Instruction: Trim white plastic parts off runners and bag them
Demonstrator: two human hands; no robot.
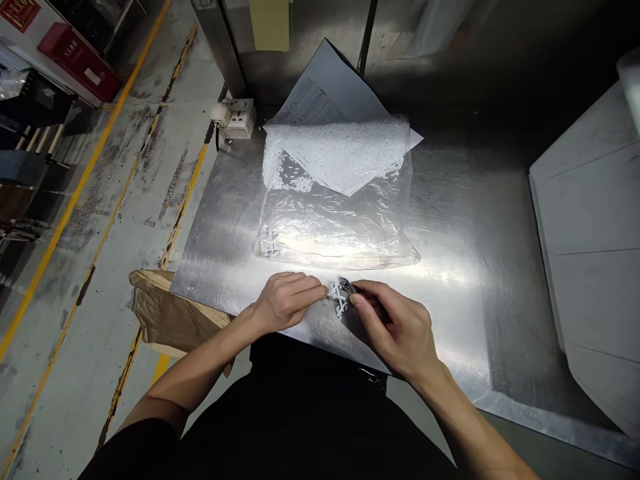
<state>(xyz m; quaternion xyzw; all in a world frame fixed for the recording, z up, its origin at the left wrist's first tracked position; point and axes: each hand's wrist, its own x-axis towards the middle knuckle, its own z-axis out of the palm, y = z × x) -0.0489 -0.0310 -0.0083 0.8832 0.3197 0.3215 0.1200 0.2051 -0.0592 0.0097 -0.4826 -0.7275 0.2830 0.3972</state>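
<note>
Near the front edge of the metal table, my left hand [286,301] is closed in a pinch at the left side of a small white branched plastic piece [339,303], like a moulding sprue. My right hand [403,327] is wrapped round a small dark metal cutting tool [347,285], probably nippers; most of its handle is hidden in the fingers. The tool's tip meets the upper part of the white piece. Just beyond both hands lies a clear plastic bag [340,223] with many tiny white parts gathered along its far side.
A printed sheet [325,80] lies partly under the bag on the steel table [450,200]. A power socket [239,119] with a plug stands at the back left. A large white object [590,220] borders the right. A brown bag [180,313] sits below the left edge.
</note>
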